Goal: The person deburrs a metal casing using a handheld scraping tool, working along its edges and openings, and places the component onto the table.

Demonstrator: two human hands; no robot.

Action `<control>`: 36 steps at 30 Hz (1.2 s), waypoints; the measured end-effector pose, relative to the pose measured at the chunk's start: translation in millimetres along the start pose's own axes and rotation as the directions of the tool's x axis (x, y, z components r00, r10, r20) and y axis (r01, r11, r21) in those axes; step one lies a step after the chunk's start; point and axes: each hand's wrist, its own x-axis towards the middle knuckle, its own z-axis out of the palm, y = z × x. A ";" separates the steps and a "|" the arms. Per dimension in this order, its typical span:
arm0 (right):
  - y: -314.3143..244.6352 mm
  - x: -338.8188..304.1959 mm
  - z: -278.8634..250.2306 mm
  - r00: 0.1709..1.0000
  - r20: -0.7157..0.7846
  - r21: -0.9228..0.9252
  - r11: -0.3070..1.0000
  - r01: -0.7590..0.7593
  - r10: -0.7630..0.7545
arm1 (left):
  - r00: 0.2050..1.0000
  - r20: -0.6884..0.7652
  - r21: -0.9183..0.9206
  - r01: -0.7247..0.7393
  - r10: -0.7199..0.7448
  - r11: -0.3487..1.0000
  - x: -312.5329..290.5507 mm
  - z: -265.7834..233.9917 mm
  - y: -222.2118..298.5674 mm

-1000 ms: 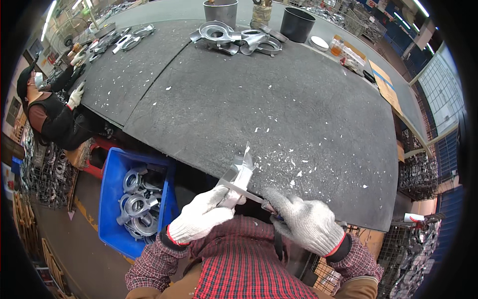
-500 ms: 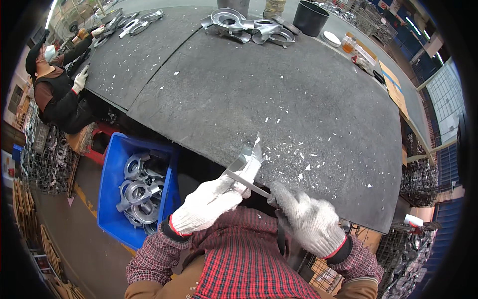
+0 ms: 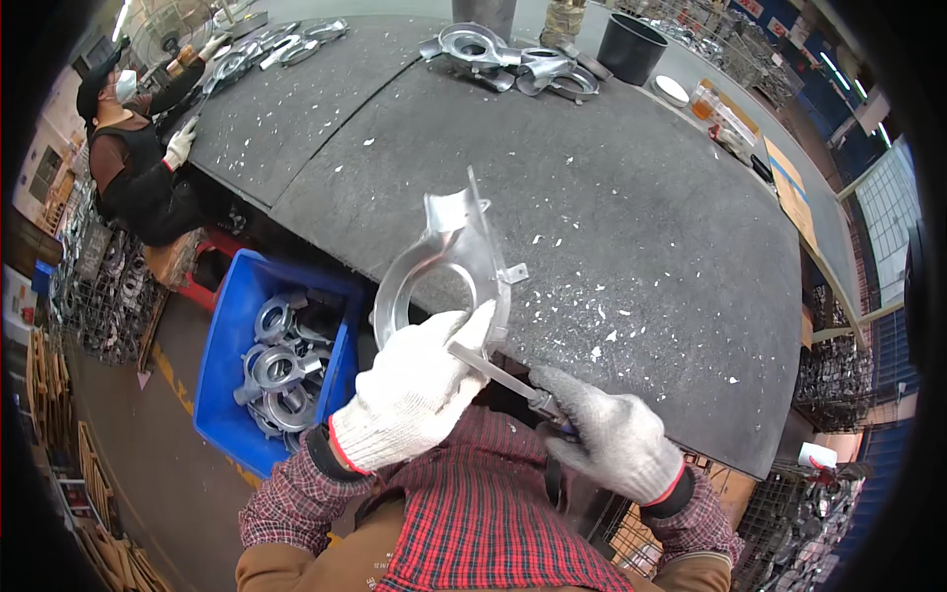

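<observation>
In a white knit glove, my left hand (image 3: 409,390) grips a silvery metal casting (image 3: 395,286), a ring with a spout-like arm, by its near edge. The casting is tilted up over the table's front edge, its arm pointing away from me. My gloved right hand (image 3: 617,434), grey with dust at the fingers, is closed round the handle of a flat file (image 3: 498,373). The file's blade reaches left to the casting's near edge beside my left fingers; whether it touches the metal I cannot tell.
White flakes lie over the dark tabletop (image 3: 631,227). More castings (image 3: 473,44) are piled at the back, beside a black bucket (image 3: 631,47). A blue bin (image 3: 222,385) of castings stands at my left. Farther left sits a co-worker (image 3: 128,148) at the table.
The casting has been turned so its ring now faces me, and it reaches higher over the table. The file stays in my right hand near its lower edge. The view has shifted slightly.
</observation>
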 end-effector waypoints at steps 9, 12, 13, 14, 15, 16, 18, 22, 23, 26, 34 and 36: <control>6.2 -3.1 0.7 0.998 -0.014 0.049 0.997 -0.063 0.064 | 0.789 0.507 -0.773 0.594 -0.346 0.223 17.8 -4.4 12.4; 7.1 -2.7 -12.7 0.980 0.170 0.236 0.961 -0.141 0.102 | 0.773 0.543 -0.700 0.633 -0.329 0.330 26.9 -8.6 9.4; 8.8 -1.6 -12.3 0.990 0.104 0.230 0.967 -0.114 0.092 | 0.773 0.543 -0.702 0.632 -0.329 0.327 27.4 -7.3 8.9; 9.5 -0.5 -12.3 0.996 0.038 0.221 0.971 -0.087 0.081 | 0.792 0.506 -0.720 0.606 -0.342 0.339 27.6 -4.7 7.8; 5.4 0.1 -14.4 0.987 0.094 0.242 0.958 -0.152 0.133 | 0.809 0.468 -0.736 0.579 -0.355 0.350 27.3 -2.4 6.2; 2.9 2.2 -18.1 0.987 0.099 0.239 0.959 -0.150 0.130 | 0.810 0.464 -0.739 0.578 -0.360 0.348 26.3 -1.4 2.8; 1.3 7.2 -25.1 0.955 0.252 0.199 0.957 -0.210 0.157 | 0.800 0.508 -0.739 0.595 -0.320 0.314 23.2 -0.1 -2.8; 6.1 12.5 -14.2 0.966 0.185 0.245 0.943 -0.224 0.181 | 0.789 0.503 -0.745 0.602 -0.352 0.288 32.4 -5.2 -3.0; 13.2 12.1 -12.4 0.967 0.226 0.283 0.942 -0.182 0.119 | 0.819 0.460 -0.776 0.558 -0.342 0.293 25.7 4.0 -10.2; 0.2 15.4 -27.8 0.948 0.252 0.291 0.919 -0.268 0.196 | 0.775 0.528 -0.758 0.615 -0.347 0.219 31.2 -0.5 -7.0; -15.1 26.6 -27.0 0.935 -0.239 -0.221 0.923 -0.314 0.261 | 0.747 0.561 -0.706 0.657 -0.356 0.265 48.1 -2.3 -12.1; -19.9 17.1 -27.0 0.949 -0.222 -0.265 0.923 -0.279 0.224 | 0.721 0.615 -0.614 0.691 -0.319 0.381 54.2 -0.4 -14.1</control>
